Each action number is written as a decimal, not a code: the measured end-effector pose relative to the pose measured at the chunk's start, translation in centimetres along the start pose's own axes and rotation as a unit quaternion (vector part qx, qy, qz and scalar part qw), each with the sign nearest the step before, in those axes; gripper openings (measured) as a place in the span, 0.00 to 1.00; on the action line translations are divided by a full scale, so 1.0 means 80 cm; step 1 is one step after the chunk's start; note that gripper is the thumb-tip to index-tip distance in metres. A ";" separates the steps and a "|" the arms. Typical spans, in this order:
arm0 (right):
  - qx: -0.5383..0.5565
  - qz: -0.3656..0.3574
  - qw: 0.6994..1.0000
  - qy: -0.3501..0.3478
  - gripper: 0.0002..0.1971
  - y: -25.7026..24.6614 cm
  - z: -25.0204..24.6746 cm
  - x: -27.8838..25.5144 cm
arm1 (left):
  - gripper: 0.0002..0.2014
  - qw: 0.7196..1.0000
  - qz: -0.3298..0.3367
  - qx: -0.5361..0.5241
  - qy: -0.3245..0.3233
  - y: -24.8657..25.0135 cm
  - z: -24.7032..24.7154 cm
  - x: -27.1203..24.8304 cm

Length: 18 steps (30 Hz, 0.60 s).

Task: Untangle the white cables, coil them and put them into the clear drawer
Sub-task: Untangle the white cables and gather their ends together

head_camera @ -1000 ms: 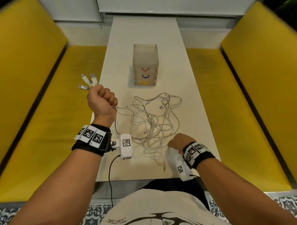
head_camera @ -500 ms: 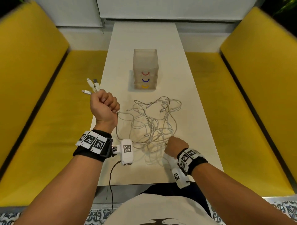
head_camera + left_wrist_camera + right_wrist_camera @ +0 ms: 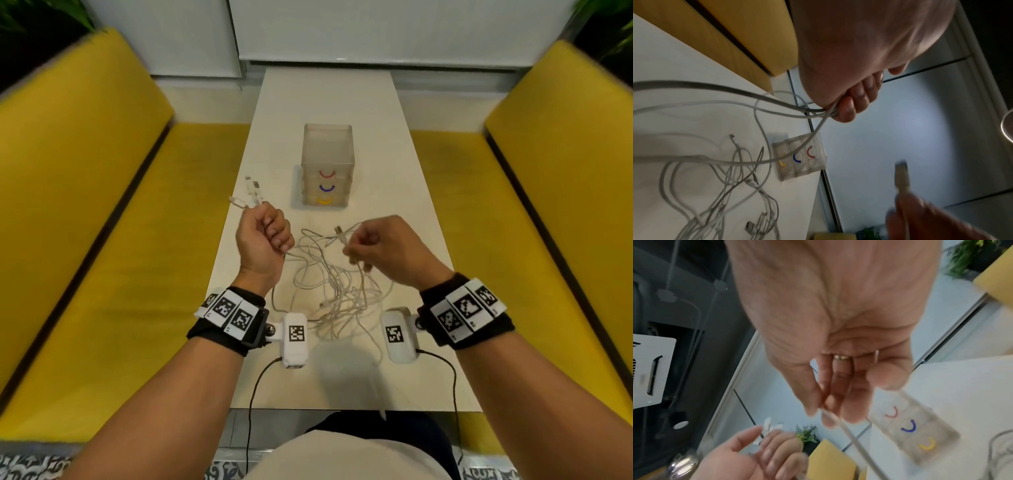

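Note:
A tangle of white cables (image 3: 337, 291) lies on the white table (image 3: 404, 205) between my hands. My left hand (image 3: 265, 240) is raised in a fist round several cable ends, whose plugs (image 3: 253, 193) stick out beyond it; the left wrist view shows the cables (image 3: 824, 112) running out under its curled fingers. My right hand (image 3: 373, 251) is lifted over the tangle and pinches one cable near its plug (image 3: 339, 233), also seen as the cable (image 3: 838, 418) between thumb and fingers. The clear drawer unit (image 3: 327, 166), with red, blue and yellow handles, stands shut beyond the cables.
Yellow benches (image 3: 102, 274) run along both sides of the narrow table. A cable end (image 3: 382, 407) hangs over the near table edge. Bare tabletop lies behind the drawer unit.
My right hand has risen from the near table edge to the middle of the tangle and taken hold of a cable end. The left hand holds its bunch as before, shifted slightly.

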State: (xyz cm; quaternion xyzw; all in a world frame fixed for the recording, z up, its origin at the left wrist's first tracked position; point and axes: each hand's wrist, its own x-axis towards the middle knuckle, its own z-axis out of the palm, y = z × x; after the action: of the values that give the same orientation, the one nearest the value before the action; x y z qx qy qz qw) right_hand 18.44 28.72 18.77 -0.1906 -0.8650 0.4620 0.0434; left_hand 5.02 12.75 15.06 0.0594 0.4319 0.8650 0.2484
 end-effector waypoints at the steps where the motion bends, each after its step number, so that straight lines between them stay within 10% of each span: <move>1: 0.031 -0.018 0.999 0.021 0.08 -0.005 0.007 0.007 | 0.11 1.000 -0.005 0.000 -0.010 -0.002 0.005 -0.002; 18: 0.223 -0.102 0.954 0.170 0.07 -0.024 0.097 0.049 | 0.25 0.957 0.075 0.267 0.086 -0.017 0.042 -0.013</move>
State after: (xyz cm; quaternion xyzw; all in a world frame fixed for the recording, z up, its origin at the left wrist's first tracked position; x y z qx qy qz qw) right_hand 12.30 23.15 15.54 -0.1627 -0.7346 0.5970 0.2782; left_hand 7.49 15.30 16.21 0.0809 0.6615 0.7359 0.1200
